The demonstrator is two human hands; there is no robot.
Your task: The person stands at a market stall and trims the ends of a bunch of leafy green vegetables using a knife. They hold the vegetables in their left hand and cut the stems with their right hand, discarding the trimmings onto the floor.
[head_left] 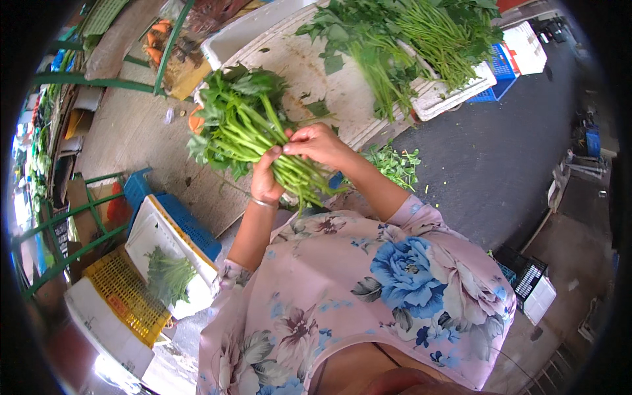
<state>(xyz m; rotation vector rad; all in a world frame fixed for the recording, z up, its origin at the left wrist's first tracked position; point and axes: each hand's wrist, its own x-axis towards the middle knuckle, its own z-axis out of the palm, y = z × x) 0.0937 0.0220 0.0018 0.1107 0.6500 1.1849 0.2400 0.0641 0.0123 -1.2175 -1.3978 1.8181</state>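
Observation:
My left hand [265, 178] is closed around a thick bunch of leafy greens [237, 126], its leaves towards the upper left and its pale green stems towards my body. At the same stems, my right hand [316, 144] has its thumb and fingers drawn together near my left thumb; whether a stem is pinched between them cannot be made out. Beyond both hands lies a worn white foam board [316, 79] with loose leaves on it. More long-stemmed greens [377, 74] rest at its right side, and a further pile [439, 44] lies behind them on a white foam box lid [454, 96].
Trimmed greens [392, 163] lie on the dark ground right of my arm. At the lower left stand a blue crate [190, 222], a white foam box [148, 227] holding greens and a yellow basket [126, 291]. Green metal bars [94, 81] cross the left side. Another blue crate [506, 74] stands upper right.

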